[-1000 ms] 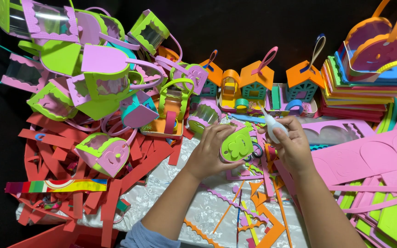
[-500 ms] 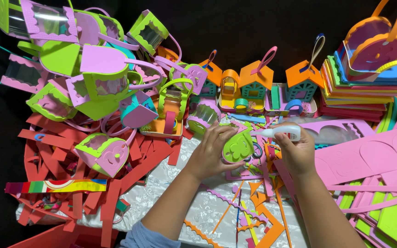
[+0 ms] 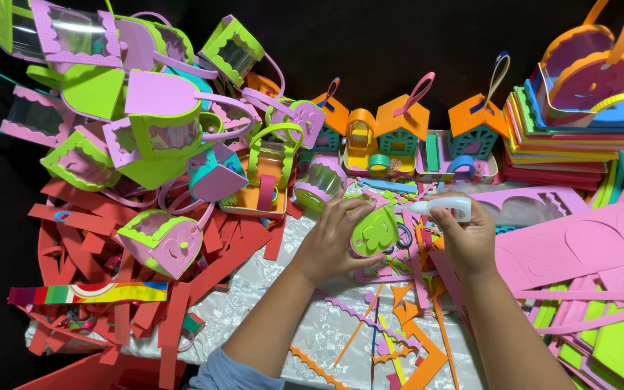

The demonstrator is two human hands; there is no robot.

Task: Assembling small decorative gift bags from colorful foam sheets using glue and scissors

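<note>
Two hands worked over the white cloth [image 3: 312,325], and nearest to us lay orange and pink foam offcuts [image 3: 406,339] scattered between the forearms. Our left hand [image 3: 330,242] had its fingers curled snugly around a green heart-shaped foam piece [image 3: 373,231], holding it tilted just above the cloth. Our right hand [image 3: 467,238] was closed in a fist around a white glue bottle [image 3: 445,208], whose nozzle pointed left, toward the upper edge of the green piece; we could not tell whether the tip touched it. Left of the hands lay a heap of red foam strips [image 3: 110,245], and to the right, large pink foam sheets [image 3: 579,245]. Farther off stood a row of small orange-roofed foam houses [image 3: 402,126], with a pile of green and pink foam baskets [image 3: 146,108] at the far left.
</note>
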